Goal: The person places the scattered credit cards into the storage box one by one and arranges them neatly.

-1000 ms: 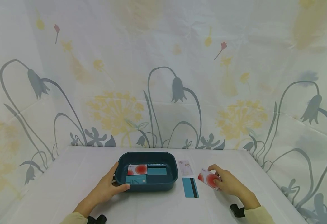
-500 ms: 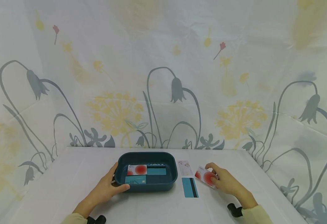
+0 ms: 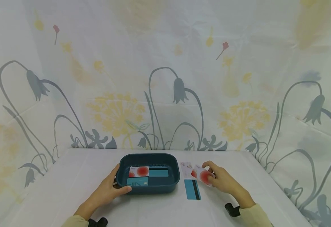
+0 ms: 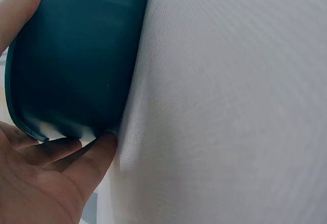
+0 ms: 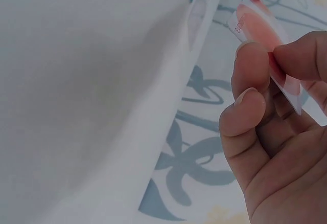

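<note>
My left hand [image 3: 106, 190] holds the left end of a dark teal plastic tray [image 3: 154, 189], thumb at its front and fingers along its side; in the left wrist view those fingers touch the tray's wall [image 4: 76, 65]. Inside lie a white card with red circles [image 3: 140, 171], a blue striped card [image 3: 158, 173] and a teal card [image 3: 137, 182]. To the tray's right, my right hand [image 3: 225, 180] pinches another red-circle card [image 3: 201, 174] between thumb and fingers, raised off the table in the right wrist view [image 5: 255, 29]. It partly covers a pale floral card [image 3: 185, 168].
A blue card with a black stripe [image 3: 192, 189] lies on the white tablecloth [image 3: 154, 211], right of the tray. A flower-patterned curtain [image 3: 165, 94] hangs behind the table's back edge. Black straps with small devices [image 3: 232, 210] sit at both wrists.
My right hand has moved left with the red-circle card, which now overlaps the floral card in the head view. The left hand and the tray have stayed put.
</note>
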{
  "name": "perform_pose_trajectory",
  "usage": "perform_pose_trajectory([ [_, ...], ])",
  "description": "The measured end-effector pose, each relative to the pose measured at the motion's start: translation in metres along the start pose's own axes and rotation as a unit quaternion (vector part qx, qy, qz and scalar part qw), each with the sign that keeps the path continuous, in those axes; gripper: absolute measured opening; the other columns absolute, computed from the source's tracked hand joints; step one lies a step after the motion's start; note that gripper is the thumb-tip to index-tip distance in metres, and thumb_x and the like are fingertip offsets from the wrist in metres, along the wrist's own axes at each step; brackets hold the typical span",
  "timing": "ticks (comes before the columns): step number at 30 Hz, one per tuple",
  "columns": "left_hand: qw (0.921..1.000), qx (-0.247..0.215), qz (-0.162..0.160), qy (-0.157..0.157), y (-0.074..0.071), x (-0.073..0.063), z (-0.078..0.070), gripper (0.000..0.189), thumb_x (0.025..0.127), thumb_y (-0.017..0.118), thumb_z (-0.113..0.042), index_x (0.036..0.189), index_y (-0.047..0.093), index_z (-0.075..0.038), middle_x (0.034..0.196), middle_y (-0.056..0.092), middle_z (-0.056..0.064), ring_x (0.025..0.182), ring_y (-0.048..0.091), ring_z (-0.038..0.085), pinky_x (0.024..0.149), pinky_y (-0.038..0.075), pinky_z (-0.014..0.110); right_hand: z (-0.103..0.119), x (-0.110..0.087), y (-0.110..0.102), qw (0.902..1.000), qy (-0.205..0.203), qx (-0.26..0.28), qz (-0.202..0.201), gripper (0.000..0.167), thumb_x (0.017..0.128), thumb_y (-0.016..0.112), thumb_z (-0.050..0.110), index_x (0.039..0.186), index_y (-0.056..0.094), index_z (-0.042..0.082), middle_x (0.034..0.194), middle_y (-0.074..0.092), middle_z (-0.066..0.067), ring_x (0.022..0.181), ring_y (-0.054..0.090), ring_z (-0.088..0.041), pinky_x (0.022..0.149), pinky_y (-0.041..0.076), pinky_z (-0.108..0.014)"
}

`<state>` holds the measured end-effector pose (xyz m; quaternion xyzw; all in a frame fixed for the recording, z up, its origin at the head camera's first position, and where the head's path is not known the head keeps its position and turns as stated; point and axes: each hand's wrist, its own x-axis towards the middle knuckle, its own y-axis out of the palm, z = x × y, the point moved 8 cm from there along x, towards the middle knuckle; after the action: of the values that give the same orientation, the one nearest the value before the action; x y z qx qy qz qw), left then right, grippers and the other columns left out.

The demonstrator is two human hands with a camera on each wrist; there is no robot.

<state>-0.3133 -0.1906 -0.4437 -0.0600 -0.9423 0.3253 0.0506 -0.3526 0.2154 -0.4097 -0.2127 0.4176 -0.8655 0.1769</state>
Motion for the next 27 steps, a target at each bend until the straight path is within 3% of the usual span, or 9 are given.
perform_pose_trajectory([
  [12,0.9999,-0.008,-0.006,0.005,0.002,0.003,0.004,0.109,0.078,0.075,-0.047,0.153,0.008,-0.006,0.154,0.022,0.022,0.134,0.034,0.042,0.105,0.03,0.059,0.026,0.026,0.004,0.9996,-0.026,0.008,-0.005,0.038,0.089,0.05,-0.004,0.122,0.046,0.014,0.088,0.053,-0.006,0.057,0.053,-0.008,0.051,0.049,-0.027],
  [19,1.0,-0.003,-0.003,0.004,0.002,0.001,0.002,0.109,0.079,0.075,-0.048,0.153,0.008,-0.003,0.153,0.024,0.024,0.131,0.039,0.042,0.104,0.034,0.055,0.043,0.041,0.005,0.9995,-0.03,0.011,0.006,0.037,0.089,0.051,-0.001,0.122,0.048,0.017,0.091,0.054,-0.005,0.06,0.055,-0.01,0.054,0.05,-0.027],
  [27,0.9999,-0.008,-0.008,0.001,0.002,0.002,0.003,0.108,0.078,0.076,-0.047,0.153,0.009,-0.005,0.153,0.025,0.023,0.132,0.039,0.041,0.104,0.033,0.056,0.067,0.058,0.011,0.9975,-0.067,0.012,0.021,0.039,0.089,0.051,-0.001,0.123,0.048,0.016,0.089,0.054,-0.005,0.065,0.054,-0.013,0.059,0.05,-0.027],
])
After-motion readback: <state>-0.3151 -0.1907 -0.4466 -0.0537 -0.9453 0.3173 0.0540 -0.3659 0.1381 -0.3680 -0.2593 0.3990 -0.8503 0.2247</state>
